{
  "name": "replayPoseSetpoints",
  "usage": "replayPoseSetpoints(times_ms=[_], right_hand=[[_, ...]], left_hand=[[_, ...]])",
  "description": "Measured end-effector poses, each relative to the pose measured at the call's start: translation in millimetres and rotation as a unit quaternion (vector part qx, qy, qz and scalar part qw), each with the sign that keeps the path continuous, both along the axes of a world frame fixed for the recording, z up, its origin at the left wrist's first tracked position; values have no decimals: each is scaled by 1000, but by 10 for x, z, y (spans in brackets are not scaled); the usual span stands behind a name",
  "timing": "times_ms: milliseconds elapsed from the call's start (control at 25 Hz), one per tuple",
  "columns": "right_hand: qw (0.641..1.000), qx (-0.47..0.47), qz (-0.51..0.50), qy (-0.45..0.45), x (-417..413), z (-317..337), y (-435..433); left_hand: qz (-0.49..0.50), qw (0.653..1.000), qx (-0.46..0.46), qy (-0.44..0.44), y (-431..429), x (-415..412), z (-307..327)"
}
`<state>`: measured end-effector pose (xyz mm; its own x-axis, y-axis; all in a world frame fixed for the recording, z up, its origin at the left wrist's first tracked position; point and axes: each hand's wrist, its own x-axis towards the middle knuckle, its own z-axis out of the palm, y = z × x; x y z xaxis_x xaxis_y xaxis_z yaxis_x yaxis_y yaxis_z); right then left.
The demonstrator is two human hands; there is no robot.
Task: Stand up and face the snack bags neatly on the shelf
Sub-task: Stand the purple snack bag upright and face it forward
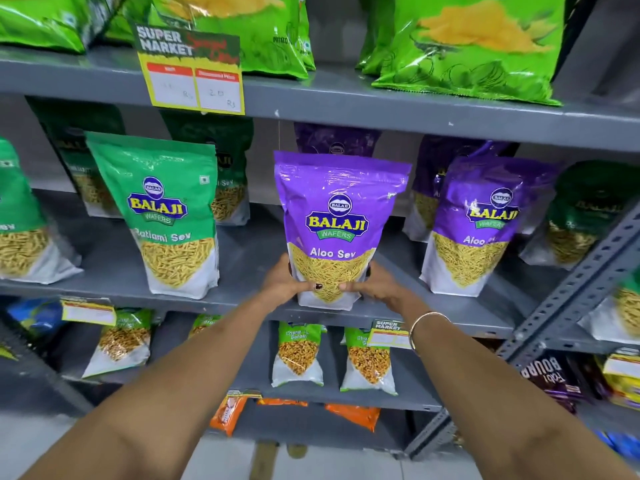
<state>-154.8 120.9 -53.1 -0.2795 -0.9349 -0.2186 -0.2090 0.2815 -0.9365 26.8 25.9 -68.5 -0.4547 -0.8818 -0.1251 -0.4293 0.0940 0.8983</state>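
Note:
A purple Aloo Sev bag point(337, 216) stands upright with its label facing me at the front edge of the grey middle shelf point(242, 303). My left hand point(285, 282) grips its lower left corner and my right hand point(375, 287) grips its lower right corner, thumbs on the front. To its left stands a green Ratlami Sev bag point(162, 209), upright and facing out. To its right a second purple Aloo Sev bag point(478, 223) leans slightly. More green and purple bags stand behind in the back row.
The upper shelf point(381, 102) holds large green chip bags point(471, 46) and a yellow price tag point(192, 74). Below are small green-and-white bags point(299, 355) and orange packs point(353, 415). A perforated grey upright point(568, 299) slants at the right.

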Motion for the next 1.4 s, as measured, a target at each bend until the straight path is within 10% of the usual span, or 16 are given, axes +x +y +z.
replayPoseSetpoints(times_ms=[840,1040,1280,1400], right_hand=[[999,36,15,-4,126,218,169],[990,98,-72,72,-203,218,311],[933,174,-206,238,-1158,383,805],[917,177,-232,273,-1601,481,1043]], left_hand=[[-36,999,36,-9,45,39,123],[58,979,-194,-35,221,93,167],[-37,764,-644,-22,749,-466,94],[-124,818,-559,-57,946,-1237,118]])
